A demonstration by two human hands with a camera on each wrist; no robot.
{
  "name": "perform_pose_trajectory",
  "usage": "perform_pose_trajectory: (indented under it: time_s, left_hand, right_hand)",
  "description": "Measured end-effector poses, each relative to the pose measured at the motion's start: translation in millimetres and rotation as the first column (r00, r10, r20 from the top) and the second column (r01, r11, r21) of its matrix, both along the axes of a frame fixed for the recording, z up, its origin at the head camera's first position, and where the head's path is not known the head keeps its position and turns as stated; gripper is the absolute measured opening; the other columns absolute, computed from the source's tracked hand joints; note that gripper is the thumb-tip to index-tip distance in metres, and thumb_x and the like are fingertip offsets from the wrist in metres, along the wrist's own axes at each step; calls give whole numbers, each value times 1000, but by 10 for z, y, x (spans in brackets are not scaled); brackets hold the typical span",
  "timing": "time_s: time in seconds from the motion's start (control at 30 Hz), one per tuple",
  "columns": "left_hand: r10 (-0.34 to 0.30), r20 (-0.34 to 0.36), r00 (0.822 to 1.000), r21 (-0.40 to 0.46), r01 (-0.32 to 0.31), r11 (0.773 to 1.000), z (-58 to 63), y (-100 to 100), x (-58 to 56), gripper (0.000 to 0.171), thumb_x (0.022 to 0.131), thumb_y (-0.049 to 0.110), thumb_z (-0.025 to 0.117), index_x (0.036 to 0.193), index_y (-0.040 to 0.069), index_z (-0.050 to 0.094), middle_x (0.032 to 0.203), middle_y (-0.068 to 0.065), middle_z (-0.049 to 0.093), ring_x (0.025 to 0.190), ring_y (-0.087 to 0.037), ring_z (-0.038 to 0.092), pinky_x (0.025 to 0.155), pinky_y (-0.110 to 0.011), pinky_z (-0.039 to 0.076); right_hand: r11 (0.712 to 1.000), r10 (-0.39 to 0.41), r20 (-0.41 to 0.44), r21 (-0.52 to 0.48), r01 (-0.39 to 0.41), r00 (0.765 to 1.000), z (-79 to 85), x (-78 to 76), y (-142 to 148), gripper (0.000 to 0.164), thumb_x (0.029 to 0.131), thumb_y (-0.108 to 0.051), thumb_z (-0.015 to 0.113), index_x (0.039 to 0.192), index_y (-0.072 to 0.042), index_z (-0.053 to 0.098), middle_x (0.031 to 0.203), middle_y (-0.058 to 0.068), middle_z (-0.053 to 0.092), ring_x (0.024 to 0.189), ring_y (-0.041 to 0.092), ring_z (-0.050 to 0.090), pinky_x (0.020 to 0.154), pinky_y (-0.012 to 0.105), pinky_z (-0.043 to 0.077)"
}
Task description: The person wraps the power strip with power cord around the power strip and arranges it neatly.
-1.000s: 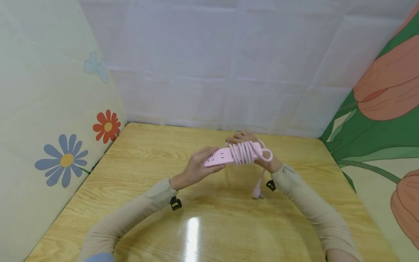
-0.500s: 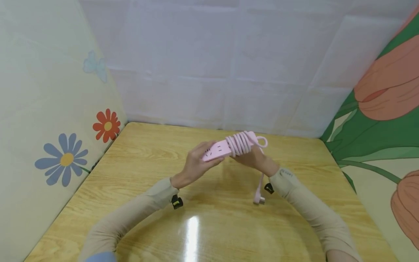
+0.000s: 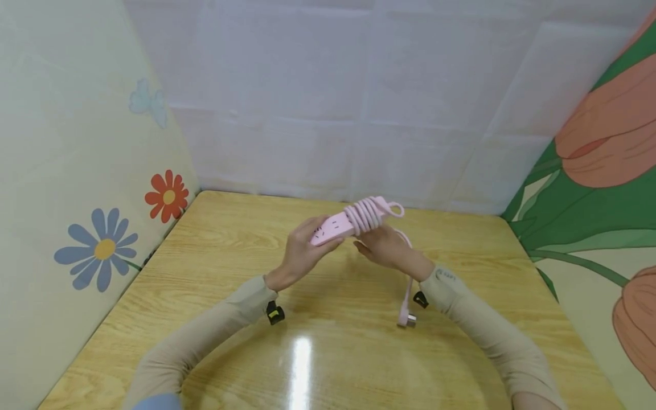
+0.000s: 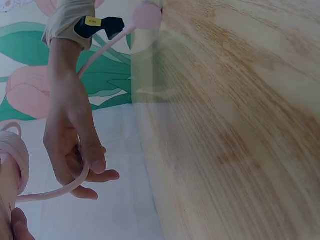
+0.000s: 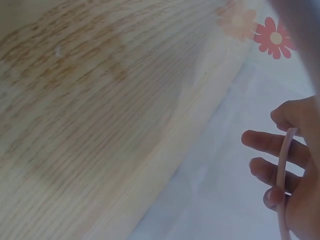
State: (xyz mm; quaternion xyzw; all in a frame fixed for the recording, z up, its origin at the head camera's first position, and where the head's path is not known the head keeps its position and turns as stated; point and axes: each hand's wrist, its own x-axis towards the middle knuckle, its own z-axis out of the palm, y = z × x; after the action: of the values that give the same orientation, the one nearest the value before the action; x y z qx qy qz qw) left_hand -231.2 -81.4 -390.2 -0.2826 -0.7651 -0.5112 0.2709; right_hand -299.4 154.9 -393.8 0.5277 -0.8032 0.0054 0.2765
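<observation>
A pink power strip [image 3: 333, 228] is held up over the table, tilted with its right end higher. My left hand [image 3: 300, 245] grips its left end, thumb along the near side. Pink cord [image 3: 364, 215] is wound in several turns round the strip's right half, with a small loop sticking out past that end. Below the turns is my right hand [image 3: 384, 247]. In the left wrist view, the right hand [image 4: 72, 130] pinches the cord [image 4: 55, 194] between thumb and fingers. The cord's tail hangs beside the right wrist, ending in a plug [image 3: 406, 318] with metal prongs.
The wooden table [image 3: 230, 341] reaches back to a white cloth [image 3: 287, 102]. A flower-printed panel [image 3: 46, 142] stands on the left, a tulip-printed one [image 3: 579, 245] on the right. Each wrist wears a small black device [image 3: 275, 313].
My right hand has gone from behind the strip's far side to below it, taking the cord under. The strip has shifted left and tilted, its right end rising. The plug hangs slightly lower.
</observation>
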Motion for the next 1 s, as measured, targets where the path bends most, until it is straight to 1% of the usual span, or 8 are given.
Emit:
perform_pose_trajectory:
  time_s: [0.1,0.17,0.33,0.4,0.6,0.73,0.87,1.0]
  left_hand:
    - [30,9,1000,-11,-30,999,2,-18,-23,52,83,18,81,127,-1,62,109,-13,66,83,-17,59,66,-29,51]
    - [50,6,999,-11,-50,999,10,-26,-46,51,83,18,82,126,-1,62,107,-12,67,82,-18,59,65,-29,51]
    - [92,36,995,4,-92,996,47,-52,-86,47,83,19,82,122,-1,64,104,-12,67,81,-18,59,66,-30,51]
    - [103,61,993,9,-103,995,46,-69,-100,46,83,18,82,122,-1,65,103,-12,67,81,-19,59,67,-32,51]
    - [134,105,985,-8,-134,991,-18,-122,-144,43,83,17,82,119,1,66,105,-11,68,85,-19,61,71,-34,52]
    - [150,141,979,-14,-149,989,-50,-147,-148,41,83,20,82,117,3,68,103,-9,69,83,-19,60,70,-34,51]
    - [155,190,969,-22,-153,988,-67,-160,-143,40,84,22,81,117,4,68,102,-9,69,82,-19,61,68,-34,51]
    - [150,260,954,-41,-144,989,-97,-171,-138,38,86,26,79,117,5,68,99,-6,68,81,-18,61,66,-33,51]
  right_hand:
    - [1000,3,52,14,-4,999,29,25,-20,34,86,-10,72,115,5,63,105,19,66,92,31,64,82,42,53]
    - [999,-15,79,40,12,997,60,50,-31,36,87,-8,70,121,3,63,103,16,69,88,29,65,81,40,53]
    - [992,-87,130,105,74,988,123,113,-52,38,88,-4,67,126,-2,63,83,9,70,70,24,61,69,37,52]
    - [990,-96,143,112,80,985,132,132,-58,39,87,-1,67,126,-3,64,82,9,69,69,23,60,69,37,52]
    - [995,-59,115,91,49,992,127,172,-56,40,82,4,69,121,-3,67,87,10,72,69,24,62,67,37,53]
    - [994,-58,116,97,46,992,128,202,-54,39,83,4,68,121,-4,68,93,10,73,74,24,64,69,37,54]
    - [995,-46,116,94,35,992,141,234,-44,45,77,11,67,119,-4,69,95,10,73,77,25,64,72,37,55]
    - [998,-3,82,70,-2,997,159,252,-28,48,70,17,66,114,-4,71,94,8,73,78,25,63,72,37,54]
